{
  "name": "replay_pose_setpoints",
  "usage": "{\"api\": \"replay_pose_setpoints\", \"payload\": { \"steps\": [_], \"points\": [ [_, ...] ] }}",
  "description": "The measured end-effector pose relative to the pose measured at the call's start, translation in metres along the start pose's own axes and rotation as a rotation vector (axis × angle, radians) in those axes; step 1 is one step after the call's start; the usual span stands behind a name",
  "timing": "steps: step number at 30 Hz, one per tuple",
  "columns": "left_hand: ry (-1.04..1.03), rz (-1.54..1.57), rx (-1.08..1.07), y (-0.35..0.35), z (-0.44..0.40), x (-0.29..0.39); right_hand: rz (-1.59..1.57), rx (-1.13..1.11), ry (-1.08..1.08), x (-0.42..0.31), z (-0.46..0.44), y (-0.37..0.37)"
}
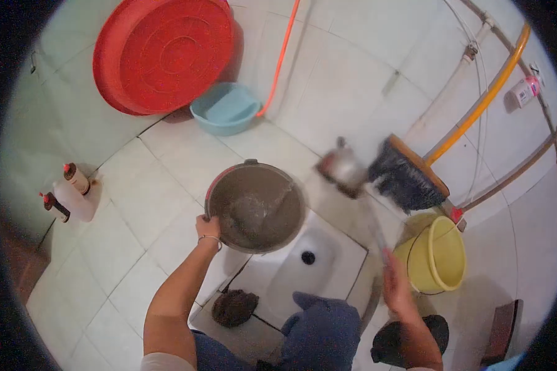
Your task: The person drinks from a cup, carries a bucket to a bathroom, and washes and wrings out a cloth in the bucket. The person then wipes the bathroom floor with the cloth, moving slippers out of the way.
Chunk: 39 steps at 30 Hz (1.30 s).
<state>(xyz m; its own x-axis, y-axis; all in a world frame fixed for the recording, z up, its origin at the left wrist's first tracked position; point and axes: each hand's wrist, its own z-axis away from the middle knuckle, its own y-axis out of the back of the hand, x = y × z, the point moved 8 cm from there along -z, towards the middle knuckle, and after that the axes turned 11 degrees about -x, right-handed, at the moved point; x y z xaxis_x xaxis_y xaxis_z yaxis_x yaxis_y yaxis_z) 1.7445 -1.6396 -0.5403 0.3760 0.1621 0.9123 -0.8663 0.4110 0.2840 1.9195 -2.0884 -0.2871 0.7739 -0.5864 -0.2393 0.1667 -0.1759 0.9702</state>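
My left hand [208,230] is closed on the near-left rim of a dark round tub [220,213] that holds murky, rippling water. The tub stands at the far end of a white squat toilet [334,238]. My right hand [397,281], fingers wrapped round a pale handle, holds a long-handled water ladle [346,170]. Its shiny metal-looking bowl is smeared by motion and is to the right of the tub, apart from it. Close to the right hand stands a yellow bucket [408,260]. A dark, bunched cloth or scrubber [234,307] lies by the squat toilet.
A red basin [176,52] leans on the back wall above a light-blue basin [226,127] and an orange hose [281,62]. A broom [408,176] with a yellow handle leans at right. Several bottles [74,191] stand by the left wall. Pipes run along the right wall.
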Motion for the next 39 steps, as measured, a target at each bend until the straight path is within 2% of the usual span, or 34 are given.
{"api": "replay_pose_setpoints", "payload": {
  "steps": [2, 4, 5, 7, 8, 10, 12, 13, 15, 16, 18, 19, 21, 22, 24, 25, 27, 28, 30, 31, 32, 34, 35, 37, 39],
  "points": [
    [-0.051, -0.054, 0.000, 0.004, 0.002, 0.005, -0.020, 0.145, -0.032, 0.017, 0.020, 0.030],
    [-0.107, 0.038, -0.019, 0.002, -0.006, 0.006, -0.849, 0.207, -0.657, 0.080, 0.064, 0.041],
    [-0.123, 0.066, -0.052, 0.001, -0.003, 0.013, -0.833, 0.235, -0.687, 0.099, 0.078, 0.050],
    [-0.164, 0.084, -0.076, -0.004, -0.014, 0.004, -0.959, 0.503, -0.743, 0.157, 0.121, 0.063],
    [-0.187, 0.077, -0.060, -0.005, -0.027, -0.009, -0.940, 0.536, -0.770, 0.182, 0.138, 0.069],
    [-0.271, 0.022, -0.020, -0.002, -0.031, -0.018, -0.881, 0.511, -1.008, 0.238, 0.170, 0.069],
    [-0.213, 0.117, -0.092, -0.005, -0.024, -0.015, -0.747, 0.362, -1.136, 0.277, 0.184, 0.076],
    [-0.218, 0.083, -0.093, -0.005, -0.028, -0.020, -0.741, 0.381, -1.155, 0.298, 0.191, 0.082],
    [-0.224, 0.044, -0.106, -0.005, -0.031, -0.021, -0.744, 0.100, -1.153, 0.337, 0.185, 0.078],
    [-0.197, 0.045, -0.118, -0.004, -0.030, -0.021, -0.751, 0.107, -1.161, 0.367, 0.183, 0.072],
    [-0.177, 0.042, -0.127, -0.001, -0.036, -0.031, -0.376, -0.371, -1.199, 0.402, 0.168, 0.048],
    [-0.181, 0.072, -0.120, 0.003, -0.041, -0.038, -0.385, -0.369, -1.199, 0.410, 0.161, 0.047],
    [-0.156, 0.049, -0.117, 0.010, -0.048, -0.047, 0.159, -0.835, -0.915, 0.388, 0.123, 0.039],
    [-0.157, 0.043, -0.109, 0.011, -0.046, -0.046, 0.155, -0.838, -0.905, 0.407, 0.116, 0.030],
    [-0.082, 0.005, -0.089, 0.015, -0.024, -0.031, -0.093, -0.777, -1.204, 0.444, 0.121, 0.010],
    [-0.080, 0.003, -0.085, 0.017, -0.028, -0.037, -0.093, -0.781, -1.200, 0.449, 0.121, 0.004],
    [-0.080, -0.013, -0.098, 0.016, -0.031, -0.039, -0.605, -0.616, -1.260, 0.438, 0.122, -0.011],
    [-0.077, -0.009, -0.095, 0.016, -0.030, -0.042, -0.600, -0.617, -1.257, 0.432, 0.126, -0.009],
    [-0.068, -0.013, -0.119, 0.008, 0.000, -0.005, -1.257, -0.077, -1.332, 0.409, 0.137, 0.000],
    [-0.065, -0.012, -0.120, 0.011, -0.010, -0.020, -1.477, -0.033, -1.319, 0.408, 0.146, -0.003],
    [-0.130, -0.038, -0.112, 0.014, -0.030, -0.040, -1.473, -0.027, -1.328, 0.404, 0.156, -0.002],
    [-0.195, -0.056, -0.122, 0.008, -0.039, -0.048, -1.761, 0.195, -1.410, 0.389, 0.183, 0.003],
    [-0.175, -0.009, -0.125, 0.006, -0.038, -0.047, -1.753, 0.212, -1.412, 0.389, 0.197, 0.002],
    [-0.168, 0.077, -0.135, 0.000, -0.041, -0.052, -2.088, 0.491, -1.175, 0.399, 0.214, -0.001],
    [-0.179, 0.096, -0.154, -0.004, -0.058, -0.075, -2.160, 0.596, -1.109, 0.350, 0.204, 0.018]
  ]
}}
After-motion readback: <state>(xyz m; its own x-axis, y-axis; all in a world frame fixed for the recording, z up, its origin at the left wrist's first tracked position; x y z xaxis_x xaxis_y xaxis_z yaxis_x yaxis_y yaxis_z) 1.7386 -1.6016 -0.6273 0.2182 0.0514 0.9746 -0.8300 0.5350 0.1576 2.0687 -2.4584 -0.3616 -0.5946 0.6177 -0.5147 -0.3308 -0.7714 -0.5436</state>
